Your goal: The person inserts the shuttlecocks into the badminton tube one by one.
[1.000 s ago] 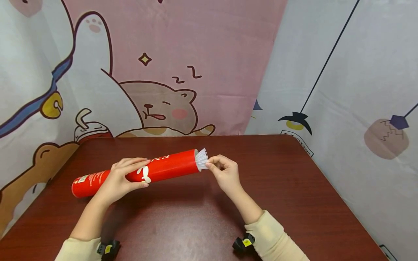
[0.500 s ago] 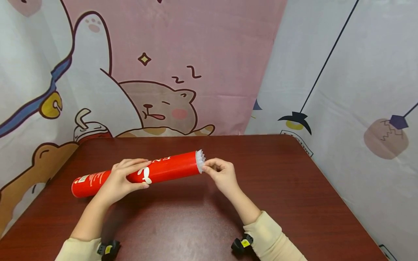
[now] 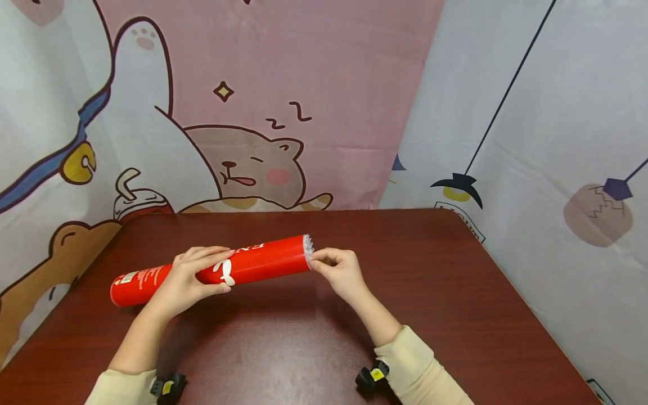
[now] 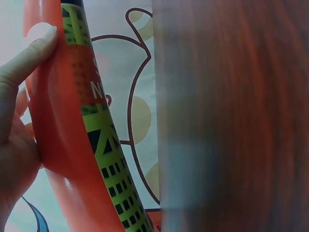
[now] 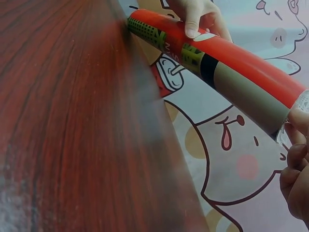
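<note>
My left hand (image 3: 184, 275) grips a long red shuttlecock tube (image 3: 273, 260) around its middle, thumb below and fingers over the top. The tube is tilted, its right end raised above the table and its closed left end low. White lettering and a white leaf-like mark show on its side; the wrist views show a green and black patterned band (image 4: 104, 145). At the right mouth, the jagged white skirt of a shuttlecock (image 3: 308, 251) sticks out slightly; the rest is hidden inside. My right hand (image 3: 344, 274) pinches the skirt's edge between thumb and index finger, right at the rim.
A dark reddish-brown wooden table (image 3: 430, 292) lies beneath. Behind it hangs a cloth backdrop (image 3: 354, 112) with cartoon animals, and a pale one continues on the right. Black wrist devices (image 3: 372, 376) sit by both cream sleeves (image 3: 121, 387).
The right hand has moved left, and the shuttlecock has slid into the tube until only its skirt's edge shows. The left hand and the tube have hardly moved.
</note>
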Motion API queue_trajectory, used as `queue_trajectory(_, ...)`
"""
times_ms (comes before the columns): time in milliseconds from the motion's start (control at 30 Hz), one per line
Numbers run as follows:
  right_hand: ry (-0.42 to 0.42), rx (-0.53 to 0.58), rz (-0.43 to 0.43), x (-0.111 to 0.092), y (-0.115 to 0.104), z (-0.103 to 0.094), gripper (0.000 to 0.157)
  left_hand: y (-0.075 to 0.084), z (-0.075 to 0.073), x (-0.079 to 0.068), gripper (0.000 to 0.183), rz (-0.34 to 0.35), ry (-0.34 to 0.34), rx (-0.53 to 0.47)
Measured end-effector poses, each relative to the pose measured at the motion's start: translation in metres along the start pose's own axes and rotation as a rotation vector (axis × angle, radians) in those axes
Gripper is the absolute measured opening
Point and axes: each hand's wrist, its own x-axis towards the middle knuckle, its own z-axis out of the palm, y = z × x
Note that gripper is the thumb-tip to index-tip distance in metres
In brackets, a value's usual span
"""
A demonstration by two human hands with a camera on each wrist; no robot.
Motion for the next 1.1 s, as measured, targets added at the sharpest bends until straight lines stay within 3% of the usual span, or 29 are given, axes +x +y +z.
queue_trajectory(133,-0.012,-0.001,0.027,0.002,-0.003,0.001,0.005,0.000,0.000,0.000,0.073,-0.003,0.000,-0.006)
queue_trajectory(467,-0.080,-0.016,0.016,0.005,-0.036,0.001,0.006,0.000,0.000,0.000,0.072,-0.006,0.008,-0.011)
queue_trajectory(733,-0.131,-0.001,0.004,0.008,-0.039,0.004,0.010,0.003,0.001,0.000,0.071,0.001,0.000,-0.019)
queue_trajectory(1100,-0.135,0.042,0.044,0.008,-0.040,0.005,0.011,0.004,0.002,0.001,0.071,-0.001,-0.005,-0.020)
